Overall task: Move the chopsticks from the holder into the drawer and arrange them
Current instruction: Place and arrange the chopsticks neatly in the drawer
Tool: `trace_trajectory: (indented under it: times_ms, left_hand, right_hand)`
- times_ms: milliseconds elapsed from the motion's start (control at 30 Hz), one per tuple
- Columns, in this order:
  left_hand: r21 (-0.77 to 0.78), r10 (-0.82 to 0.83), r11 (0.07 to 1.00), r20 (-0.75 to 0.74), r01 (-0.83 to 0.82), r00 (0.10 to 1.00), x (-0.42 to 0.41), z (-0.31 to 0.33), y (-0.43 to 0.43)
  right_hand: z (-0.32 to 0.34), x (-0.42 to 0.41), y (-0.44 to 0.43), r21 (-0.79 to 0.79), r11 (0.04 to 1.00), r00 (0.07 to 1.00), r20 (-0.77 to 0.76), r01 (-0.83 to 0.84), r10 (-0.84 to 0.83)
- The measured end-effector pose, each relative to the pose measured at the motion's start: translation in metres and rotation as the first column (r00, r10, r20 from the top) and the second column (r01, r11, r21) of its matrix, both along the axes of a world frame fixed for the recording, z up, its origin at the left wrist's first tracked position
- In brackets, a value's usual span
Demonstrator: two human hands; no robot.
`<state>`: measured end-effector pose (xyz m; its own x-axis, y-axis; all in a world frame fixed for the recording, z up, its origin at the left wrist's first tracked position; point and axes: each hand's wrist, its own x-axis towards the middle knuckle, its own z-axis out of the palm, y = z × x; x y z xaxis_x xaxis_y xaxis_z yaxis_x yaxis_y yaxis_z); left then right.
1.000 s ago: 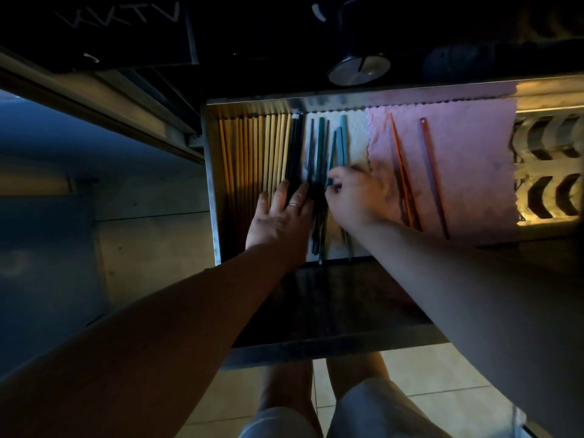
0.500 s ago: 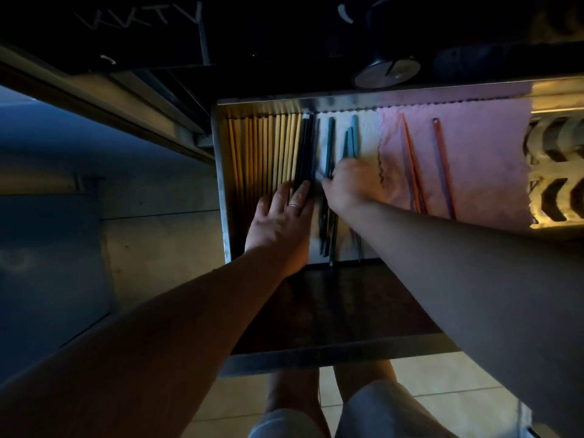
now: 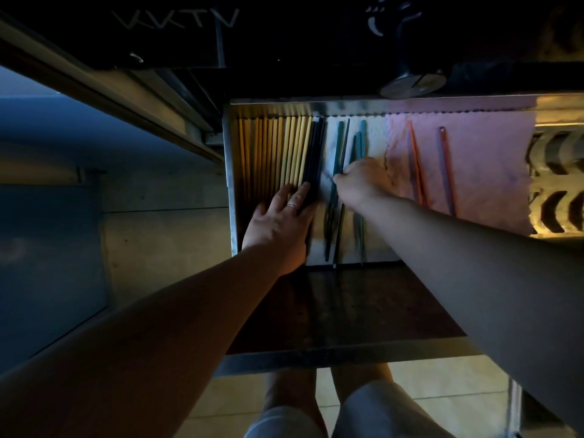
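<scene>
The open metal drawer (image 3: 228, 184) holds rows of chopsticks. Several yellow wooden ones (image 3: 278, 150) lie side by side at the left, with a bundle of black ones (image 3: 316, 147) next to them. My left hand (image 3: 281, 222) lies flat, fingers spread, pressing on the near ends of the yellow and black rows. Teal and dark chopsticks (image 3: 339, 143) lie loosely on a white liner in the middle. My right hand (image 3: 363, 181) pinches one of them with its fingertips. Red chopsticks (image 3: 417, 165) rest on a pink cloth (image 3: 480, 159).
A patterned yellow-lit liner (image 3: 556, 184) fills the drawer's right end. The drawer's dark front section (image 3: 347, 311) and steel front edge lie near me. A round metal base (image 3: 410, 85) stands on the dark counter above. My legs and tiled floor show below.
My right hand has shifted slightly to the left among the teal chopsticks and pinches one. My left hand stays flat on the yellow and black rows. The camera has tilted a little.
</scene>
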<state>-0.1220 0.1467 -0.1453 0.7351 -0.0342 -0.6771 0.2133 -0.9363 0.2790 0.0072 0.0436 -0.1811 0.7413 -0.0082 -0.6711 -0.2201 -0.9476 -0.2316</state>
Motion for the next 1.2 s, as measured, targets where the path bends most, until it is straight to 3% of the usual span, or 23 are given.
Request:
trace_trajectory:
  times_ms: [300,500,867,1200]
  left_hand:
    - [-0.037,0.086,0.995,-0.038,-0.087,0.996,0.006,0.003,-0.001]
    - [-0.035,0.099,0.994,-0.002,-0.099,0.995,0.009,0.003,-0.012]
    - [0.082,-0.128,0.989,0.009,0.126,0.992,0.02,-0.004,-0.027]
    - [0.132,-0.151,0.982,0.146,0.132,0.978,0.028,0.007,-0.031]
  right_hand:
    - [-0.004,-0.003,0.014,0.116,0.977,0.984,-0.037,0.179,-0.176]
    - [0.023,-0.004,-0.022,0.074,0.996,0.99,0.133,-0.057,0.047]
    - [0.005,-0.009,-0.028,0.01,0.978,0.958,0.205,-0.208,0.201]
    - [-0.005,-0.003,-0.016,-0.124,0.977,0.97,0.149,-0.175,0.193]
